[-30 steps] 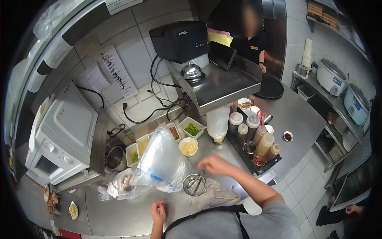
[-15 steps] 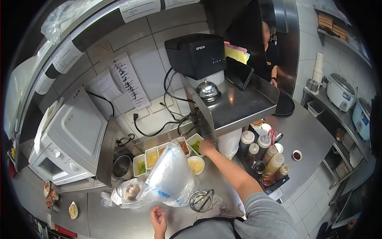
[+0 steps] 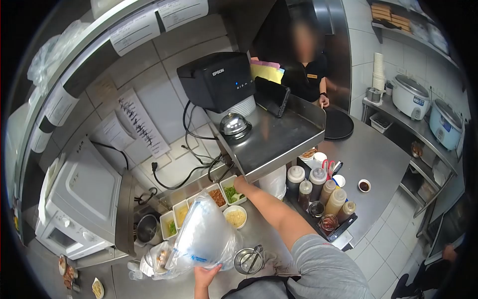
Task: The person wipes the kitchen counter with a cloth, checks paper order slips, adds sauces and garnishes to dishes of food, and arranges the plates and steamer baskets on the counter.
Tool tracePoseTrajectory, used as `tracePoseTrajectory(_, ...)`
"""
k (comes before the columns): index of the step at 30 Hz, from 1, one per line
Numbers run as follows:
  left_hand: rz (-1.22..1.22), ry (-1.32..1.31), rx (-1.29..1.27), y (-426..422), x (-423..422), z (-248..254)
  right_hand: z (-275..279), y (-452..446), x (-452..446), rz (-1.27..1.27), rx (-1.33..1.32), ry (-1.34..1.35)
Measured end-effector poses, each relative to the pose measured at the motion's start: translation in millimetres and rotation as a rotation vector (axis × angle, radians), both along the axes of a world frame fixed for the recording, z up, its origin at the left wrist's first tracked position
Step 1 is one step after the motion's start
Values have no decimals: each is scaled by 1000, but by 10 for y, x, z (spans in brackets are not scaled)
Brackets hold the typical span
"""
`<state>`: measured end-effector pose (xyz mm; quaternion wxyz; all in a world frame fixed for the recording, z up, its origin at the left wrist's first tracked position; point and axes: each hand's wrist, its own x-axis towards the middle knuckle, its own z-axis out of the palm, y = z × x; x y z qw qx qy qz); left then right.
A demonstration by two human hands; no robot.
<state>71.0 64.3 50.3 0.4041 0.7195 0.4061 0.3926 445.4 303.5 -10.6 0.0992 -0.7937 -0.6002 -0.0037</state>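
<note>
My right hand (image 3: 241, 186) reaches to the right edge of the white container of chopped greens (image 3: 232, 195); its fingers are mostly hidden there. My left hand (image 3: 206, 275) touches the lower edge of a clear plastic bag (image 3: 201, 234), thumb apart from the fingers. Left of the greens stands a container of brown bits (image 3: 217, 197). A round bowl of pale yellow food (image 3: 235, 217) is just below them. Near my body a metal bowl (image 3: 248, 261) with a utensil in it stands beside a beige cloth (image 3: 277, 264).
A steel shelf (image 3: 274, 144) with a bell (image 3: 235, 124) and a black printer (image 3: 216, 82) overhangs the counter. Squeeze bottles (image 3: 335, 202) stand in a black tray at right. A microwave (image 3: 82, 199) is at left. A co-worker (image 3: 311, 82) stands behind a round black tray (image 3: 339, 124).
My right hand has gone from above the metal bowl to the greens container. My left hand has moved up to the plastic bag. The view has shifted, and the co-worker's hand is at the round tray.
</note>
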Motion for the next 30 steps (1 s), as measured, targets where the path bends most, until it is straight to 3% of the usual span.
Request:
tracePoseTrajectory(3, -33, 62, -172, 63, -72, -11, 449, -322, -94, -87, 62, 138)
tracePoseTrajectory(5, -19, 15, -164, 92, -101, -81, 181, -78, -94, -22, -18, 93)
tracePoseTrajectory(7, -6, -35, -156, 46, -96, -57, 446, -353, -169, -211, 147, 438)
tracePoseTrajectory(9, -22, -153, -175, -36, -40, 46, 640, -503, -158, -177, 96, 410)
tracePoseTrajectory(12, 28, -90, -144, -98, -79, -5, 789, -639, -134, -66, 127, 376)
tracePoseTrajectory(14, 32, -71, -83, -128, -69, -2, 1227, -938, -169, -62, -114, 459)
tracePoseTrajectory(16, 51, -47, -28, -76, -91, -73, 1137, -977, -126, 79, -47, 206)
tracePoseTrajectory(18, 14, 25, -51, -78, -284, -331, 944, -862, -29, 130, -143, 189)
tracePoseTrajectory(19, 45, 32, -74, -191, -321, -278, 1280, -1087, -114, 49, -280, 263)
tracePoseTrajectory(21, 34, 30, 151, -141, -158, -82, 1333, -1076, -95, 34, -167, 322)
tracePoseTrajectory(22, 30, 2, 28, -136, -210, -141, 1342, -1077, -119, 66, -156, 231)
tracePoseTrajectory(27, 9, -12, -30, -116, -235, -115, 1651, -1198, -306, 204, 41, 36)
tracePoseTrajectory(30, -25, -69, -133, -43, -304, -159, 1300, -1022, -354, 196, 78, 75)
